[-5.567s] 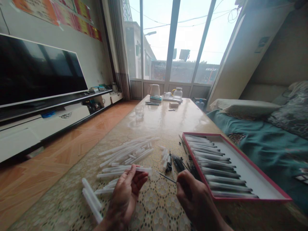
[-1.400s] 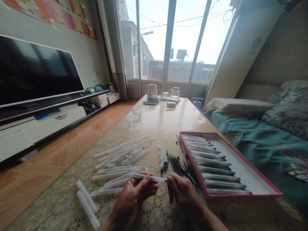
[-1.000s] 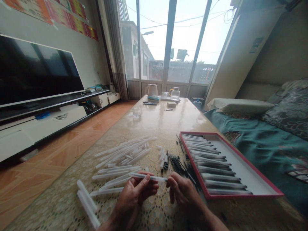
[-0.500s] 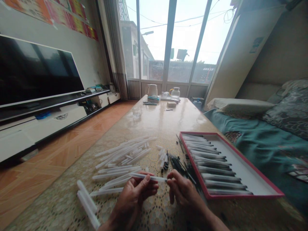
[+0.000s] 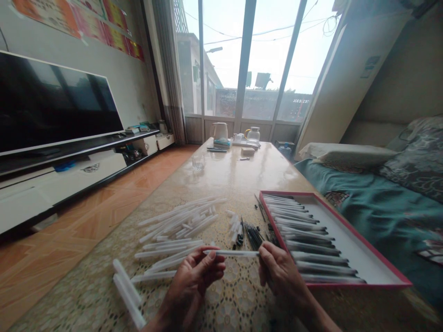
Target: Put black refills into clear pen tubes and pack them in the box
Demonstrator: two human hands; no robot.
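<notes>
Two bare hands hold one white pen barrel [image 5: 231, 253] level above a long table [image 5: 221, 175], seen from the person's own head looking down. The left hand [image 5: 199, 276] pinches the barrel's left end between curled fingers and thumb. The right hand [image 5: 280, 272] closes its fingertips on the barrel's right end. The barrel lies crosswise between the two hands, just above a lace-patterned cloth [image 5: 228, 304] that covers the near part of the table.

Beyond the left hand, a loose pile of white barrels [image 5: 180, 221] is spread over the cloth, and two thicker white tubes [image 5: 128, 295] lie near the table's left edge. Between the pile and the right hand sits a small cluster of thin black refills [image 5: 254, 233], with a few short white caps [image 5: 235, 223] beside them. To the right, touching the right hand's far side, a shallow red-rimmed box [image 5: 380, 258] holds a row of finished pens [image 5: 304, 230] laid side by side.

At the far end of the table stand a drinking glass [image 5: 198, 162], a pale kettle [image 5: 220, 131] and a glass jug [image 5: 254, 134]. A television [image 5: 51, 110] stands on the left, and a teal-covered bed [image 5: 374, 207] on the right.
</notes>
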